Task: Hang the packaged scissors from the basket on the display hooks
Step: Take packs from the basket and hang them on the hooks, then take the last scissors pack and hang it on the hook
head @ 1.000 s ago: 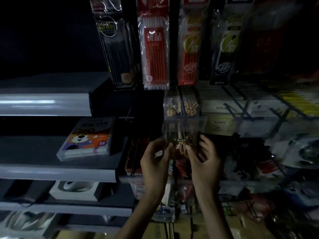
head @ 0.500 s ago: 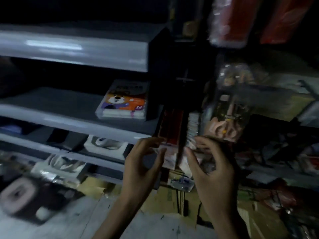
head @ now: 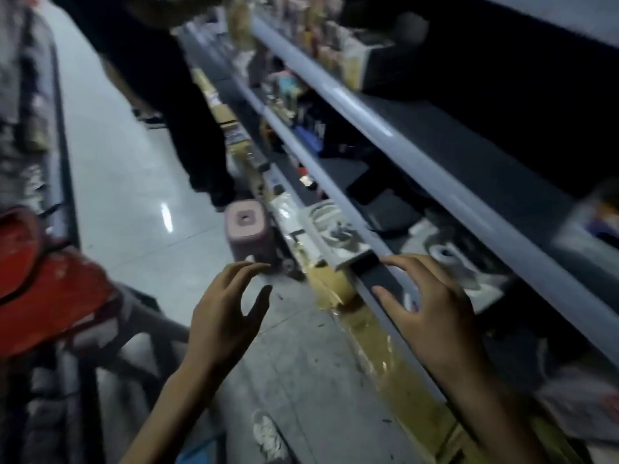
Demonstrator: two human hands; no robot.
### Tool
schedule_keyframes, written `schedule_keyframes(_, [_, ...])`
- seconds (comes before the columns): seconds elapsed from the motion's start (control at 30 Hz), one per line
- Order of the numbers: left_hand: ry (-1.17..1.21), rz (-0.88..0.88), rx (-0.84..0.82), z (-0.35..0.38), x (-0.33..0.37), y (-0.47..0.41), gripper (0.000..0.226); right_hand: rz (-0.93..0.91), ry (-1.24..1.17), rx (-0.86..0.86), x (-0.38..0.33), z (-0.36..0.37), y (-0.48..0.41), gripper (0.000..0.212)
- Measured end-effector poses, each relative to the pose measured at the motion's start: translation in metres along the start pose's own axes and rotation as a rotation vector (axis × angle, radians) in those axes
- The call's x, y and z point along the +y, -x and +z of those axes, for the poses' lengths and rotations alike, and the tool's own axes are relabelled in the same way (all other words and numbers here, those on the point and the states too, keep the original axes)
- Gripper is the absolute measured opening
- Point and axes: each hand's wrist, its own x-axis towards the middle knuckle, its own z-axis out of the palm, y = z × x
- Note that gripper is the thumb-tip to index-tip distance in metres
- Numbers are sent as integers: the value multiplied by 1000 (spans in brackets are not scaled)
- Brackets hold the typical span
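Fingers spread and empty, left hand (head: 227,313) and right hand (head: 428,313) apart; scissors packs unseen, presumably in the red basket (head: 50,289) at the left edge of the floor (head: 134,195): grip one by its header.

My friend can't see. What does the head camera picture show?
The left hand and right hand, both empty, reach out, spread open, in a dim shop aisle beside long grey shelves. A red basket is at the left, and a pink stool stands ahead on the floor.
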Motion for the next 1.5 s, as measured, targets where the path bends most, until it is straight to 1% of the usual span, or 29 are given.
schedule_keyframes(0.17, [-160,-226,70,-69,-114,12,40,-152,30,-256,-66,115,-65,43])
schedule_keyframes(0.27, [-172,-344,113,-103,-166,34,48,-247,84,-400,-109,184,-88,50])
schedule_keyframes(0.37, [-222,-477,147,-124,-208,53,47,-337,170,-554,-154,248,-99,59])
schedule_keyframes(0.47, [-237,-640,190,-135,-241,68,48,-433,224,-679,-196,305,-103,60])
schedule_keyframes(0.57, [-257,-740,176,-132,-269,75,49,-482,224,-775,-219,346,-106,60])
schedule_keyframes(0.67, [-260,-861,193,-134,-310,71,50,-579,257,-873,-240,391,-122,62])
schedule_keyframes(0.8, [-280,-970,196,-139,-354,50,52,-708,313,-986,-266,448,-159,62])
schedule_keyframes(0.93, [-295,-1086,203,-139,-378,22,52,-841,313,-1058,-296,503,-207,58])
schedule_keyframes(1.07, [-311,-1219,251,-139,-397,-5,48,-995,300,-1076,-328,546,-249,51])
schedule_keyframes(1.2, [-319,-1343,311,-144,-425,-29,45,-1131,248,-1024,-357,596,-278,40])
schedule_keyframes(1.33, [-328,-1429,358,-156,-467,-51,45,-1246,193,-986,-386,660,-290,39])
schedule_keyframes(1.43, [-347,-1460,407,-164,-508,-62,49,-1305,266,-996,-397,709,-290,36])
schedule_keyframes(1.5, [-363,-1472,433,-169,-537,-67,52,-1360,318,-1017,-399,738,-290,39])
